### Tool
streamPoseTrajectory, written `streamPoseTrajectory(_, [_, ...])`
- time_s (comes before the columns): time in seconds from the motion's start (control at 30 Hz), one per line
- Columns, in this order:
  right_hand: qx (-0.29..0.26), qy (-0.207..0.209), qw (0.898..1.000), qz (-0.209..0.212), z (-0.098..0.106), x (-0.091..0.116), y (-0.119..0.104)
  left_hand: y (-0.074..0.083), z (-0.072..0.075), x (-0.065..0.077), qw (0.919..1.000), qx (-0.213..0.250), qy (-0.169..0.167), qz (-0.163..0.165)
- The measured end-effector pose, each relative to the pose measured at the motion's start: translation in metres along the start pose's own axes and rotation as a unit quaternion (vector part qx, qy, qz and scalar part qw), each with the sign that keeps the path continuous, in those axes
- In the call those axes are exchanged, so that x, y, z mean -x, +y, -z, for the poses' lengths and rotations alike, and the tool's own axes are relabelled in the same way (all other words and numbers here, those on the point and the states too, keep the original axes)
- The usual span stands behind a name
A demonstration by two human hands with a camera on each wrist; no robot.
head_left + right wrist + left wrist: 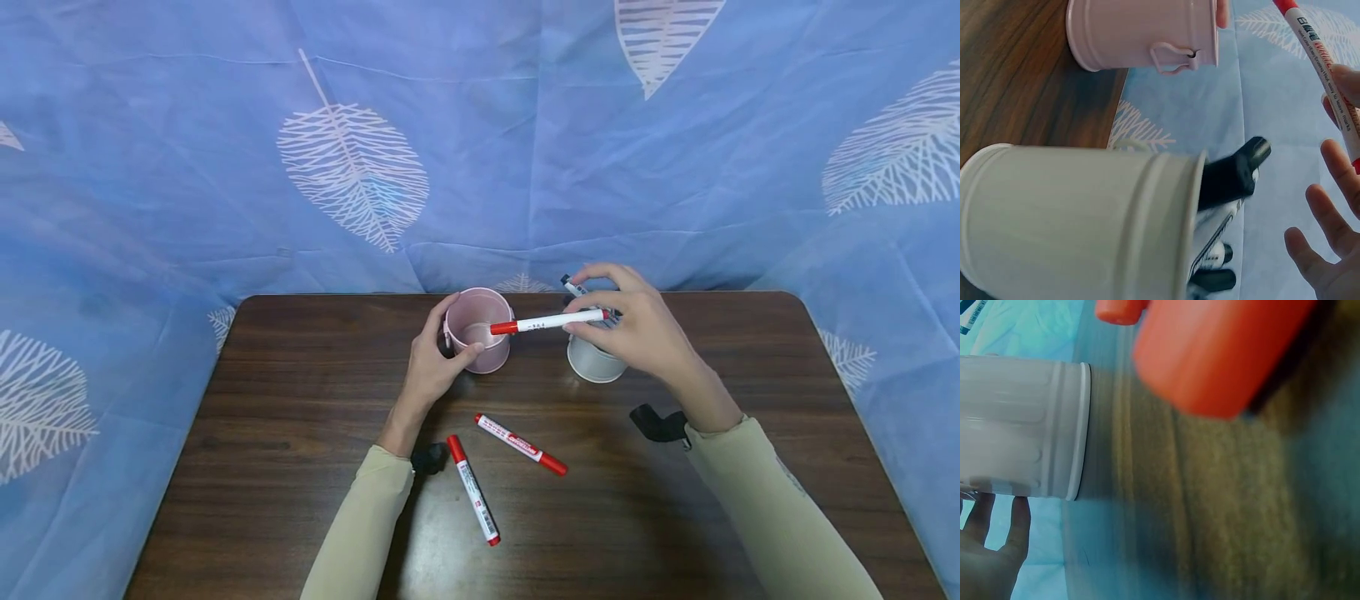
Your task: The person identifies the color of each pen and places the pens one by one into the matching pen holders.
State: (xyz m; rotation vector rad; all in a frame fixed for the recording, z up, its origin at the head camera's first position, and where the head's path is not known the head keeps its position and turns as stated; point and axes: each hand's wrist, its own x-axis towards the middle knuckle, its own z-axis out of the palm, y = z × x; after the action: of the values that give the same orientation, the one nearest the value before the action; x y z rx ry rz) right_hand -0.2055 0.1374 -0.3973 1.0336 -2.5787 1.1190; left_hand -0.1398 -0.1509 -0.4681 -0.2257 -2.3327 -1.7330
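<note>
Left hand point(431, 367) curled about the pink bucket point(491, 360), thumb at the near rim, fingers along its left side; bucket upright near the far edge of the tabletop point(300, 467); right hand point(641, 325) pinching a held marker point(553, 321), white-barrelled, red at both ends, between thumb and fingers, the other fingers spread apart in the right wrist view; marker lies nearly level, its longer red end above the right part of the pink bucket's mouth; in the right wrist view it is clear of the rim.

White bucket point(592, 364) upright to the right of the pink one, well apart from touching it, partly hidden beneath the right hand; dark-capped markers point(1227, 181) stand in it, tops above the rim, exact count hard to tell; nearer the person, two loose red markers: upper one point(521, 444) slanting down to the right, lower one point(474, 490) steeper, the two apart; behind, blue cloth point(480, 150) with white leaf prints; pale green sleeves point(360, 533) on both arms.
</note>
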Motion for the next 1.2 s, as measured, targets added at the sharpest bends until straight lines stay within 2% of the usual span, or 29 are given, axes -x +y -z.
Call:
streamPoseTrajectory(0.2, [0.022,-0.02,0.999,0.014,-0.009,-0.017,-0.003,-0.001,0.001,0.002,0.9999,-0.008,0.002,0.008])
streamPoseTrajectory(0.4, [0.041,-0.019,0.999,0.03,-0.012,-0.027,-0.006,0.0,0.001,0.002,0.9999,-0.013,0.002,0.01])
streamPoseTrajectory(0.63, [0.056,-0.016,0.997,0.047,-0.016,-0.031,-0.007,-0.043,-0.004,-0.001,0.9994,-0.028,0.006,0.02])
streamPoseTrajectory(0.93, [0.087,-0.054,0.993,0.054,-0.034,-0.054,-0.021,-0.041,-0.003,-0.001,0.9987,-0.035,0.001,0.036])
streamPoseTrajectory(1.2, [0.1,-0.059,0.991,0.064,-0.043,-0.058,-0.022,-0.039,-0.002,-0.001,0.9991,-0.023,-0.005,0.035])
